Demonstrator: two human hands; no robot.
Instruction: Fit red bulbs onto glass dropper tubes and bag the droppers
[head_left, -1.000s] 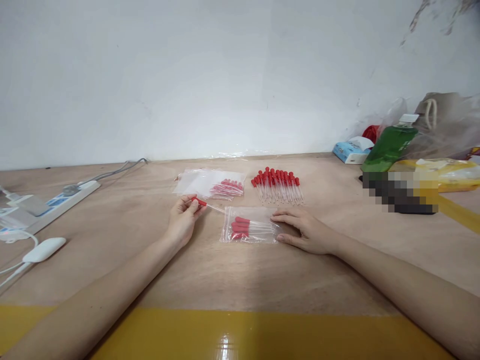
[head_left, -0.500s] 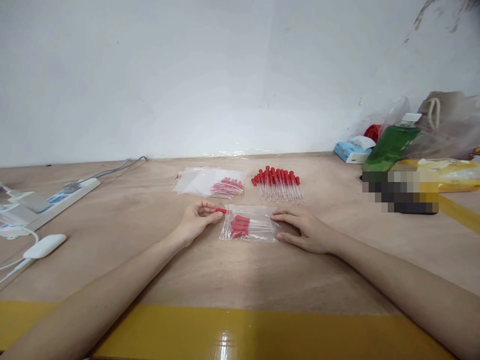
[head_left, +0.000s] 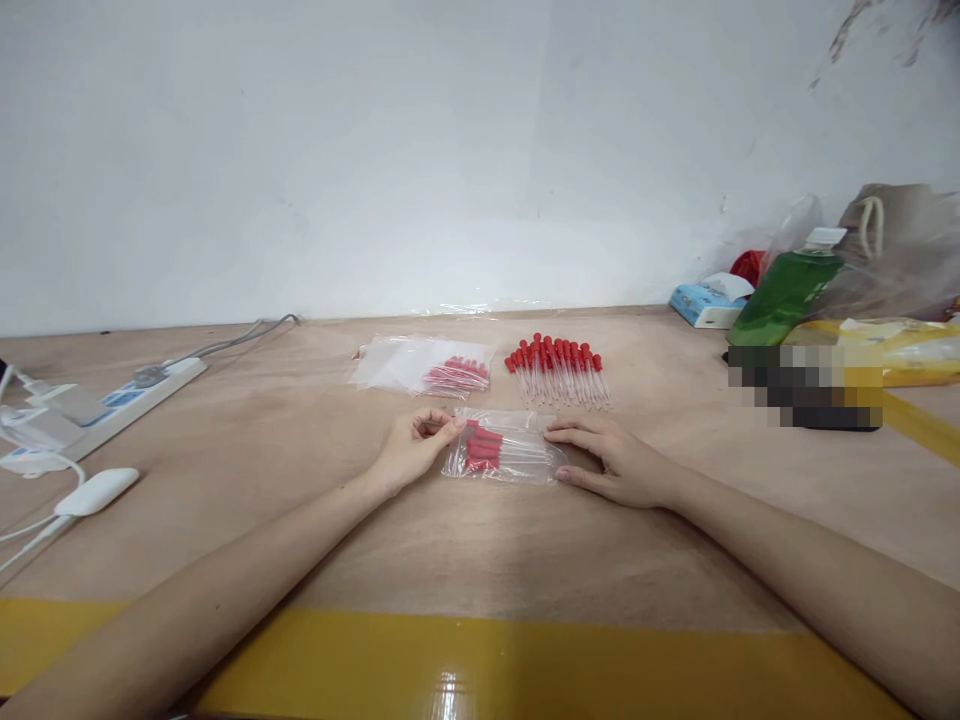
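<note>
A clear zip bag (head_left: pixel 529 472) lies flat before me, its mouth to the left. Several droppers with red rubber bulbs (head_left: pixel 484 452) and clear stems rest inside it. At the mouth, my left hand (head_left: pixel 420 445) is closed in a pinch on the bulb end of another dropper (head_left: pixel 472 425), whose stem lies within the bag. My right hand (head_left: pixel 611 460) is open, fingers and thumb apart, their tips resting on the bag's right end. Behind the bag is a fanned pile of loose droppers (head_left: pixel 556 365).
Left of the pile lies a stack of clear bags (head_left: pixel 394 362), with filled droppers (head_left: pixel 459 374) on its right part. A power strip (head_left: pixel 142 400) and white adapter (head_left: pixel 105 492) are at left. A green bottle (head_left: pixel 784 295), tissue pack (head_left: pixel 709 302) and yellow package (head_left: pixel 911 350) stand at right.
My left hand has moved right to the bag's mouth, and the dropper it pinches has slid further into the bag. My right hand stays in place.
</note>
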